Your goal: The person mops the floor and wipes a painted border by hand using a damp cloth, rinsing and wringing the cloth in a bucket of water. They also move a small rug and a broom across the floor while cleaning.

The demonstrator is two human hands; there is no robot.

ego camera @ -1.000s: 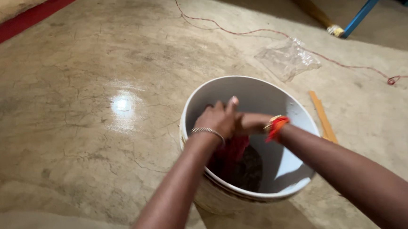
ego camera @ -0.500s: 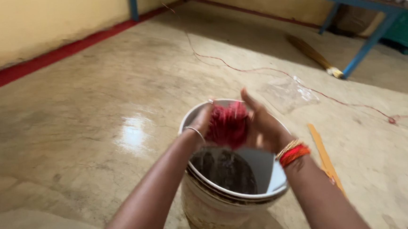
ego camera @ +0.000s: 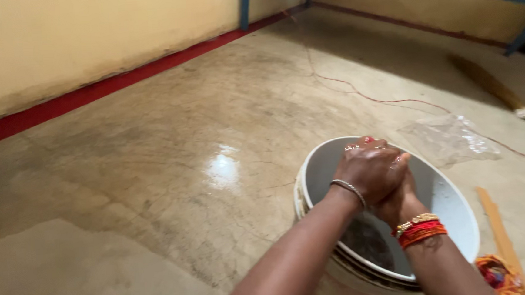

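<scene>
Both hands are clasped together over the white bucket (ego camera: 455, 214), the left hand (ego camera: 370, 170) wrapped on top of the right hand (ego camera: 399, 197), wet and pressed tight as if wringing something between the palms. Only a sliver of red cloth (ego camera: 366, 140) shows at the top of the grip, above the bucket's mouth; the rest is hidden inside the fists, so how much of it there is cannot be told. The step in hand looks like squeezing water out over the bucket, whose bottom is dark with water (ego camera: 365, 241). The next move would seem to call for a firmer twist with the hands kept over the opening, so drips fall inside and not on the wet floor (ego camera: 155, 172). By count: one bucket, one red cloth, two hands; one thin metal bangle (ego camera: 349, 189) on the left wrist, a stack of red and gold bangles (ego camera: 420, 229) on the right. Around them lie one clear plastic bag (ego camera: 450, 139), one wooden stick (ego camera: 497, 230), one broom (ego camera: 496, 90), one red cord (ego camera: 381, 101) trailing across the floor, and one orange bundle (ego camera: 498, 273) at the bucket's right.
</scene>
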